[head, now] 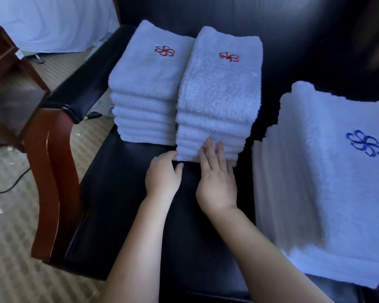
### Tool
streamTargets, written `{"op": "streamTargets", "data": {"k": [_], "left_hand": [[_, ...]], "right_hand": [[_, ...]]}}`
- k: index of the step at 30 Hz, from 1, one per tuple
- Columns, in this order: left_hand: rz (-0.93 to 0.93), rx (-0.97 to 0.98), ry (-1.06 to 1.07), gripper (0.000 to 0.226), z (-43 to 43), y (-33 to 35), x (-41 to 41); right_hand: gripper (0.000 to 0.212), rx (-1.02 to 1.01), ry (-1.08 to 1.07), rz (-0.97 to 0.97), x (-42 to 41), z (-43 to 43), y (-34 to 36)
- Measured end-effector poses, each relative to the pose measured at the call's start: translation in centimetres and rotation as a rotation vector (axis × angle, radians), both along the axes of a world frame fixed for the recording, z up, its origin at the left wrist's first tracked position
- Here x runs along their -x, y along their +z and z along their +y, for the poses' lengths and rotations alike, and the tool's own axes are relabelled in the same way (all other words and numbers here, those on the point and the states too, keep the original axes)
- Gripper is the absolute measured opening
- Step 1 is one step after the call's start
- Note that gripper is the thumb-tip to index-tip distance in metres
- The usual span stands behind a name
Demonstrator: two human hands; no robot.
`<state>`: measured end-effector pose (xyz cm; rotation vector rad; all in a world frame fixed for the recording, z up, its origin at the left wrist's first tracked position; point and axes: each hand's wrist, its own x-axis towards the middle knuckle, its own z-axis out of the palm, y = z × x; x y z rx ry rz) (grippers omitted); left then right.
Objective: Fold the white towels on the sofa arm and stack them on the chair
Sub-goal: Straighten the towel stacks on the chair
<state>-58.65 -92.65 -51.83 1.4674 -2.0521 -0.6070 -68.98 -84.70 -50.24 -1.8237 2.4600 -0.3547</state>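
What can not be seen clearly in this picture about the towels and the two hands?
Head view only.
1. Right stack: the right hand covers its lowest folds, so the towel count is unsure.
2. Left hand: its grip at the stack's corner is unclear, pinching or only touching.
3. Towel pile with blue logo: cut off by the right edge; its support is hidden beneath it.

Fingertips of left hand (162, 173), perhaps under towel stack (219, 84)
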Motion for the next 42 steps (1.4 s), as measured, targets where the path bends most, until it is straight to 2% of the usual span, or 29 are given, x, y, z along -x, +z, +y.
{"op": "streamTargets", "data": {"k": [8, 13, 16, 19, 22, 25, 29, 31, 34, 36, 38, 42], "left_hand": [[-0.113, -0.026, -0.03, 0.048, -1.0, 0.1, 1.5], [-0.096, -0.058, -0.028, 0.046, -1.3, 0.2, 1.5], [-0.053, -0.056, -0.028, 0.042, -0.6, 0.4, 1.2], [-0.012, -0.075, -0.043, 0.038, 1.6, 0.9, 0.6], [-0.011, -0.063, -0.077, 0.035, 5.5, 1.7, -0.3], [0.035, -0.043, -0.059, 0.03, 10.7, 2.4, -0.7], [0.098, -0.072, -0.091, 0.024, 17.4, 3.0, 0.1], [0.091, -0.083, -0.148, 0.024, 19.9, 2.6, 0.8], [0.048, -0.091, -0.219, 0.027, 21.6, 2.4, 2.2], [0.081, -0.15, -0.243, 0.025, 22.0, 3.1, 3.1], [0.141, -0.266, -0.231, 0.022, 22.2, 3.9, 3.9], [0.159, -0.382, -0.173, 0.03, 22.4, 5.1, 4.8]], "right_hand": [[0.066, -0.009, -0.035, -0.024, 1.1, -3.5, 0.1], [0.066, -0.009, -0.041, -0.035, 1.1, -3.5, -0.1], [0.069, 0.008, -0.025, -0.144, 0.7, -2.6, 0.2], [0.073, 0.042, 0.018, -0.286, -0.6, 0.7, 0.3], [0.071, 0.1, 0.071, -0.346, -2.1, 6.3, 0.5], [0.066, 0.19, 0.104, -0.321, -2.2, 12.5, 0.8], [0.06, 0.137, 0.183, -0.279, -1.2, 19.2, 1.9], [0.048, 0.12, 0.201, -0.236, 0.2, 21.5, 2.2], [0.044, 0.128, 0.279, -0.211, 2.9, 24.4, 2.1], [0.031, 0.174, 0.191, -0.205, 5.1, 26.3, 2.1], [0.029, 0.21, 0.024, -0.216, 7.5, 27.8, 1.8], [0.021, 0.361, -0.336, -0.417, 10.8, 29.4, 2.0]]}}
